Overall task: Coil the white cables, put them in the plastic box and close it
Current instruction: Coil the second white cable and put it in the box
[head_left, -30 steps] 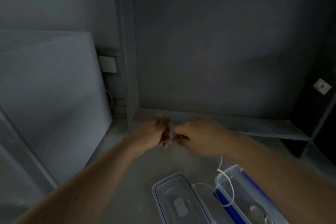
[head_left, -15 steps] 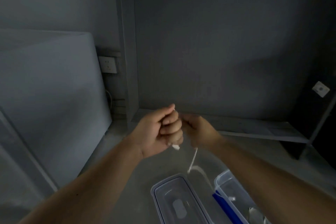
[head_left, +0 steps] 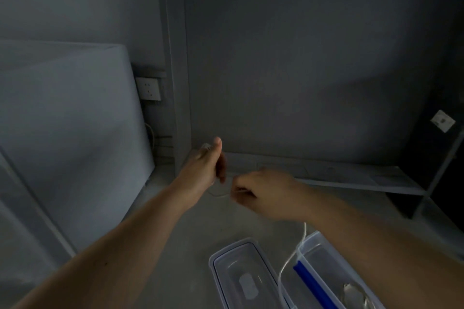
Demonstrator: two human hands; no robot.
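Note:
My left hand (head_left: 204,168) is raised with its fingers closed around a small bundle of white cable (head_left: 291,257), the thumb pointing up. My right hand (head_left: 263,193) pinches the same cable just to the right, and a short loop sags between the two hands. The rest of the cable hangs down under my right wrist towards the open plastic box (head_left: 324,268) with a blue edge at the bottom right. Something coiled lies inside that box. The clear lid (head_left: 241,278) lies flat beside it on the left.
A grey floor runs below a dark wall. A low grey shelf (head_left: 351,175) runs along the wall behind my hands. A pale panel (head_left: 70,133) leans at the left, with a wall socket (head_left: 148,88) beside it.
My hands were touching and have drawn apart. The left hand turned thumb up and moved left. The right hand dropped to the right, pulling a loop of cable.

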